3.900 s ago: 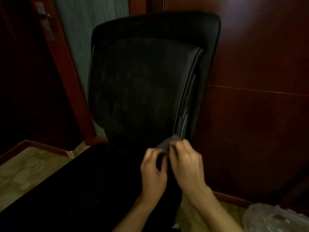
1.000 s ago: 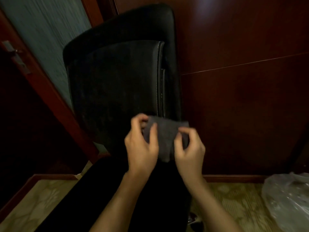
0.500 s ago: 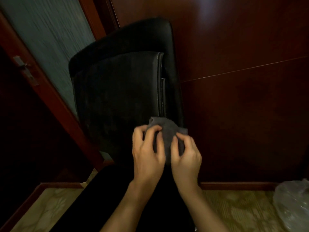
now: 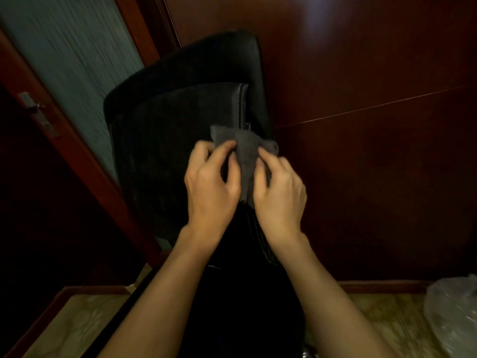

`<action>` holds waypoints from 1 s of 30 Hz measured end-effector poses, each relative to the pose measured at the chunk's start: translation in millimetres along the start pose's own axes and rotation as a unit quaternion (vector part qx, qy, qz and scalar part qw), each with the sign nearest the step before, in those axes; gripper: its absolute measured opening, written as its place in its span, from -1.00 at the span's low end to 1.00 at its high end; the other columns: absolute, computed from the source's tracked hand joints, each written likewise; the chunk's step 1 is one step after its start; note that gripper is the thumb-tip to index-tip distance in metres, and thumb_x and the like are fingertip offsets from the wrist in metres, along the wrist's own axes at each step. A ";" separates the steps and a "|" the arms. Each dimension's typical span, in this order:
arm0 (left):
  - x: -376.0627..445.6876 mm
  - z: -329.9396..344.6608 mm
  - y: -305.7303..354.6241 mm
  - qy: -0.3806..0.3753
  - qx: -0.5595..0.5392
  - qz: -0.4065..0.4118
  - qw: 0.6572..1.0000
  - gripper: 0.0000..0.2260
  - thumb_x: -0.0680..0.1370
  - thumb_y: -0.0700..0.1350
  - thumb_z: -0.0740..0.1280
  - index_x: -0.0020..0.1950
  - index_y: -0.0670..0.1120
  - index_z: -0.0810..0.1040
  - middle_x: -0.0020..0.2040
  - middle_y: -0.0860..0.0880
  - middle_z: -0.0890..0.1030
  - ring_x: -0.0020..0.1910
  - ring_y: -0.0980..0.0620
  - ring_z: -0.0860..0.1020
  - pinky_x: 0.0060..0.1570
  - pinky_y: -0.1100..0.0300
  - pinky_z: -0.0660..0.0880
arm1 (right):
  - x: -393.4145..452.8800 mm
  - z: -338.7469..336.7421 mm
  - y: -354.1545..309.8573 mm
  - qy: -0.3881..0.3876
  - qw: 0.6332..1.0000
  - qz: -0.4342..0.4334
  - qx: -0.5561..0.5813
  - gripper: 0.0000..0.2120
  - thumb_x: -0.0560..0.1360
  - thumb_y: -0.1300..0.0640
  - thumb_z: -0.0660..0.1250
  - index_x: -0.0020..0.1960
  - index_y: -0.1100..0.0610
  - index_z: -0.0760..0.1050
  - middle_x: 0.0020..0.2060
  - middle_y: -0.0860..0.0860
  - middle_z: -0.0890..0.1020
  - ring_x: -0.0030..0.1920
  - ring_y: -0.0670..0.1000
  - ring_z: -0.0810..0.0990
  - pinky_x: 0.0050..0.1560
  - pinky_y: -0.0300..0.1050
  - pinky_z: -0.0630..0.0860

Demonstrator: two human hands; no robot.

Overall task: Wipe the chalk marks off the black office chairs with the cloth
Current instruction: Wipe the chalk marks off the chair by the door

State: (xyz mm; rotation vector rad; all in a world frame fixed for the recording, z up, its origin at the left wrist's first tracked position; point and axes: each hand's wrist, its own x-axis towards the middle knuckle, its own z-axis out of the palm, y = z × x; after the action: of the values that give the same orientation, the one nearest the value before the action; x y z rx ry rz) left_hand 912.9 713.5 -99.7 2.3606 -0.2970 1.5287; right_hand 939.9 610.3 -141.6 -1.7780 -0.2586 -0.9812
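Since half a second ago: grey cloth [image 4: 245, 153] lifted slightly and bunched tighter at frame centre, pinched by left hand [image 4: 210, 182] and right hand [image 4: 280, 192], each grip closed on a fold; refolding judged, wiping not yet begun. Black office chair [image 4: 175, 140] behind cloth, backrest faintly dusty, chalk marks indistinct. Surroundings: dark wood wall panels [image 4: 361, 73] upper right, door frame [image 4: 77, 156] left, patterned floor [image 4: 77, 326] below, plastic bag [image 4: 454, 313] lower right.

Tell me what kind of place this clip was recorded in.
Probably an office or meeting room. A black office chair stands against dark wood wall panelling, beside a wood-framed door with a frosted glass pane. Both hands hold a grey cloth.
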 end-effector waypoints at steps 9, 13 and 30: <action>-45.4 3.8 6.7 -0.044 -0.025 0.014 0.999 -0.80 0.57 -0.25 0.35 0.15 -0.25 0.66 -0.06 -0.14 0.55 -0.09 -0.07 0.57 -0.08 0.03 0.55 | -40.2 -12.4 19.2 -0.024 0.997 0.073 0.015 -0.72 0.55 0.09 0.23 0.11 0.16 0.64 -0.07 0.10 0.71 -0.06 0.17 0.67 -0.11 -0.04 0.51; -5.4 -1.9 13.6 0.028 -0.040 -0.011 0.999 -0.81 0.57 -0.23 0.35 0.16 -0.22 0.66 -0.05 -0.14 0.56 -0.09 0.03 0.56 -0.05 0.25 0.50 | 13.0 -11.4 -9.4 0.020 0.998 0.007 0.060 -0.76 0.60 0.15 0.26 0.18 0.17 0.61 0.02 0.09 0.69 0.01 0.07 0.62 0.00 -0.16 0.42; -105.7 10.9 7.2 -0.017 -0.082 -0.065 0.994 -0.86 0.57 -0.24 0.36 0.06 -0.20 0.70 -0.07 -0.09 0.60 -0.09 0.07 0.59 0.01 0.30 0.51 | -88.2 -4.6 63.6 0.003 0.999 -0.012 0.033 -0.75 0.61 0.13 0.18 0.10 0.22 0.58 -0.12 0.08 0.62 -0.12 0.05 0.61 -0.07 -0.14 0.47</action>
State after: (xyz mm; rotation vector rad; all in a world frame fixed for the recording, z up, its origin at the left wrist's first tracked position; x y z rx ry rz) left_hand 876.5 703.2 -199.3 2.2332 -0.2598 1.3536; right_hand 918.3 602.1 -248.0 -1.7162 -0.3059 -0.9837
